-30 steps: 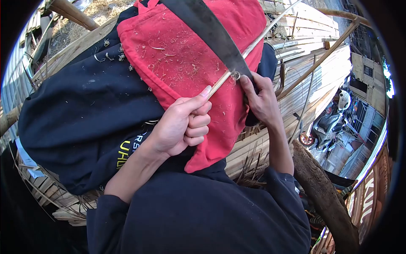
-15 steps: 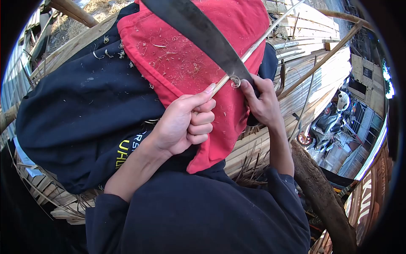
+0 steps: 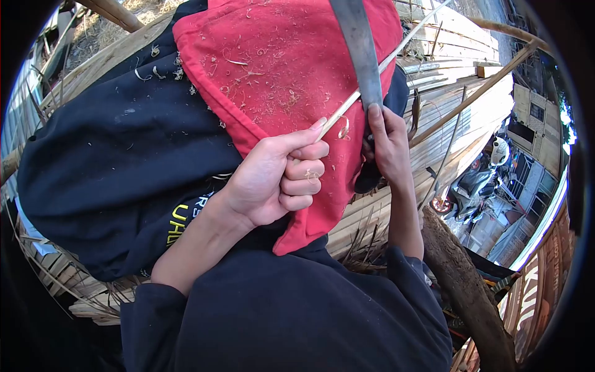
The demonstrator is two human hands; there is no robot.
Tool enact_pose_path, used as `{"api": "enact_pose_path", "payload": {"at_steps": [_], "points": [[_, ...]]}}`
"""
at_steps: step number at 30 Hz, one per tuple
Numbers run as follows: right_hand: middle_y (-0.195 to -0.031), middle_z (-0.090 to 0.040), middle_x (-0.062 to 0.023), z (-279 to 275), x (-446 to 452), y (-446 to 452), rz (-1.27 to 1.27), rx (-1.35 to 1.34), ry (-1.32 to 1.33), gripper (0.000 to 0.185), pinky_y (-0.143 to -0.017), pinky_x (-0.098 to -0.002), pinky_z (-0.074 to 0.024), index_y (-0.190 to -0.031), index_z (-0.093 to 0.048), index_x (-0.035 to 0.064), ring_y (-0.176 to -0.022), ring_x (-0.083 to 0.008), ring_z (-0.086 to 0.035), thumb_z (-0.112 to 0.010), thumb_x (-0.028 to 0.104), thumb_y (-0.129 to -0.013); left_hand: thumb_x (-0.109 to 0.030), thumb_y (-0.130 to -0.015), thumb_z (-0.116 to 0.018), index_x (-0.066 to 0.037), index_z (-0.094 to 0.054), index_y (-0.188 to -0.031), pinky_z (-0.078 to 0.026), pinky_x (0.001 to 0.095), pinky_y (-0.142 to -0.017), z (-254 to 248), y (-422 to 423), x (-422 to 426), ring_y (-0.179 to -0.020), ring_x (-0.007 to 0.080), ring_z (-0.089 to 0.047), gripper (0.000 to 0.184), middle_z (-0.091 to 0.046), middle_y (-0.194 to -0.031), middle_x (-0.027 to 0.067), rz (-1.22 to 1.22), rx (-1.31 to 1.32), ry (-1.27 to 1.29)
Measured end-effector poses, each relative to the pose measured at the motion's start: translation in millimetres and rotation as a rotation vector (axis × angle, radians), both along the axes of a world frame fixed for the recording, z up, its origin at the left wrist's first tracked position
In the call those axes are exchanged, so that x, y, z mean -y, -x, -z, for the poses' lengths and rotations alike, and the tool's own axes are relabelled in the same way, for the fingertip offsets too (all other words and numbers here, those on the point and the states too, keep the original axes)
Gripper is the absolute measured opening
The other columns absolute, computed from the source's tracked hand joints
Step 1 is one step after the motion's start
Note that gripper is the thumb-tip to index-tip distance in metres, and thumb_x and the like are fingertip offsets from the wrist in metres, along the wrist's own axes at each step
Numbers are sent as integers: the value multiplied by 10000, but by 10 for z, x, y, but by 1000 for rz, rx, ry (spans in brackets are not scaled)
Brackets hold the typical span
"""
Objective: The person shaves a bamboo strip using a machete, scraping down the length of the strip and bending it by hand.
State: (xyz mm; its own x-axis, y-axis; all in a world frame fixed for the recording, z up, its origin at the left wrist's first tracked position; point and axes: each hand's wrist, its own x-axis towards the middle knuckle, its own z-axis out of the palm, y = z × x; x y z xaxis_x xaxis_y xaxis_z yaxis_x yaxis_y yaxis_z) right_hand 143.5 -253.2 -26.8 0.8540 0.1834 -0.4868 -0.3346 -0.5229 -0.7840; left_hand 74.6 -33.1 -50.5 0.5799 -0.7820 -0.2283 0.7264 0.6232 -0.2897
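My left hand (image 3: 279,177) is closed in a fist round the near end of a thin pale wooden stick (image 3: 409,38), its thumb lying along the top. The stick slants away to the upper right. My right hand (image 3: 390,146) grips a machete (image 3: 359,46), the thumb pressed on the base of its dark, broad blade. That blade points away from me and crosses the stick. Most of the handle is hidden by the hand. A curled shaving (image 3: 344,128) shows between my hands, and another small curl clings to my left fingers.
A red cloth (image 3: 273,80) strewn with fine shavings lies over my lap, on dark fabric (image 3: 124,167) with lettering. Split wooden slats (image 3: 458,115) spread to the right, crossed by a pole (image 3: 477,90). A thick log (image 3: 465,285) stands at lower right; a motorcycle (image 3: 477,186) is beyond.
The machete has swung more upright, its blade shifting right and away along the stick. The curl at its edge now shows apart from the blade. My left hand has moved slightly right.
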Motion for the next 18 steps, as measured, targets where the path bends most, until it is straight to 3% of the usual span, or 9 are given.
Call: {"api": "enact_pose_path", "payload": {"at_steps": [2, 3, 5, 8, 9, 10, 12, 15, 18], "points": [[-544, -446, 32, -21, 20, -13, -381, 289, 115, 416, -467, -271, -317, -806, -594, -7, -499, -52, -389, -556, 331, -1044, -412, -1085, -383, -217, -318, -700, -100, 214, -375, 18, -11, -16, -430, 18, -114, 437, -180, -564, -123, 7, -19, -19], [-525, -443, 22, -71, -1, -36, -420, 274, 146, 411, -477, -283, -323, -784, -598, -24, -515, -53, -393, -576, 300, -1035, -410, -1086, -382, -210, -332, -710, -104, 214, -376, 47, -14, -39, -434, 18, -122, 429, -189, -571, -119, 9, -15, -15], [-542, -445, 29, -29, -30, -24, -237, 164, 111, 408, -481, -276, -327, -798, -599, -23, -526, -46, -401, -567, 304, -1040, -405, -1088, -379, -195, -360, -731, -112, 215, -380, 111, -10, -78, -443, 19, -138, 416, -205, -584, -112, 26, -10, 1], [-594, -457, 52, 5, -2, -21, -38, 43, 15, 406, -485, -253, -335, -840, -604, -19, -548, -33, -420, -541, 321, -1053, -393, -1094, -370, -150, -415, -783, -143, 217, -394, -153, 14, -80, -466, 26, -182, 397, -237, -616, -95, 102, 199, -489], [-606, -460, 56, 28, 12, -1, -9, 34, -8, 407, -486, -248, -336, -849, -606, -18, -551, -31, -422, -536, 327, -1055, -370, -1098, -373, -100, -468, -847, -208, 221, -423, -201, 74, -60, -492, 31, -223, 381, -276, -648, -91, 105, 261, -677], [-618, -462, 60, 43, 14, 25, 23, 23, -32, 409, -486, -243, -337, -858, -608, -17, -555, -28, -424, -531, 333, -1057, -319, -1099, -376, -53, -491, -876, -292, 286, -451, -251, 132, -22, -463, 87, -311, 366, -373, -622, -30, 97, 382, -945], [-627, -464, 59, 17, -52, 56, 44, 54, 2, 414, -492, -239, -339, -869, -613, -19, -554, -29, -420, -532, 342, -1055, -239, -1085, -418, -7, -505, -904, -353, 373, -498, -234, 226, -6, -452, 221, -433, 307, -467, -600, 93, 38, 770, -1360], [-622, -471, 53, 21, -85, 103, 94, 81, 37, 406, -495, -249, -341, -905, -633, -24, -555, -36, -420, -541, 345, -1051, -169, -1058, -465, 17, -508, -896, -374, 438, -531, -340, 202, 16, -520, 355, -525, 250, -494, -609, 196, 102, 871, -1538], [-612, -475, 47, 53, -65, 111, 54, 157, 98, 405, -496, -260, -341, -966, -658, -31, -557, -44, -421, -552, 351, -1045, -119, -1024, -525, 13, -522, -890, -378, 451, -523, -250, 211, 96, -541, 392, -538, 189, -484, -578, 204, -14, 999, -1824]]}}
